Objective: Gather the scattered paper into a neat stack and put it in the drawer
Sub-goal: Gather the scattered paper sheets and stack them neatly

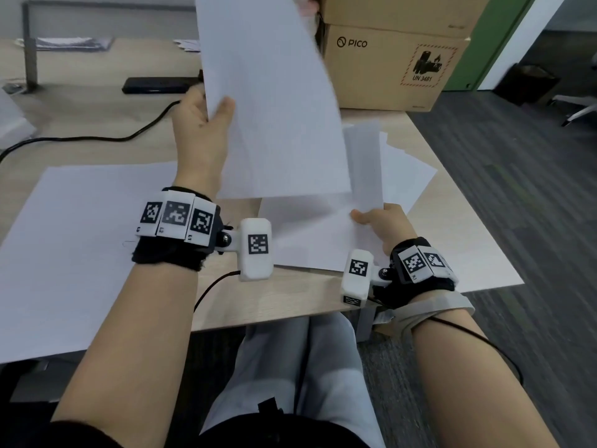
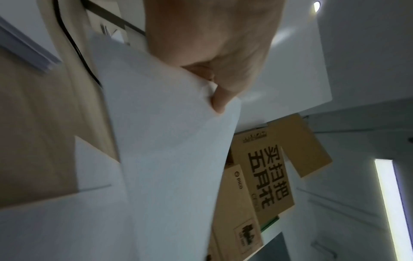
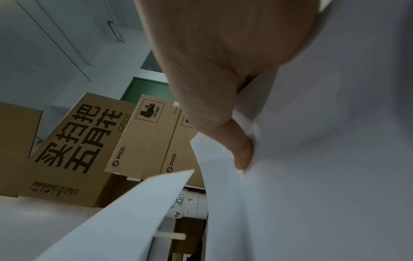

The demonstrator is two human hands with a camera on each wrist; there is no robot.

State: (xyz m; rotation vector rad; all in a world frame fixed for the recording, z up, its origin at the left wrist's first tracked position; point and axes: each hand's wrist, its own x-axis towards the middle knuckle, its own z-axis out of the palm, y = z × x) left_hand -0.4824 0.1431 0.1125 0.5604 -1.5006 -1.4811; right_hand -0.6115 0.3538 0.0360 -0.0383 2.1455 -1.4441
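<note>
Our left hand (image 1: 206, 118) pinches one raised sheet (image 1: 271, 101), our right hand (image 1: 384, 224) pinches another sheet (image 1: 365, 163) by its corner; these thin grips could let paper slip or crease.

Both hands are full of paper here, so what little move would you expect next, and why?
Probably lowering the raised sheet onto the sheets lying by the desk's right edge. The left hand holds it tilted up above them, thumb pinching its edge, while the right hand grips the near corner of that loose pile. A large sheet on the left is not yet gathered.
</note>
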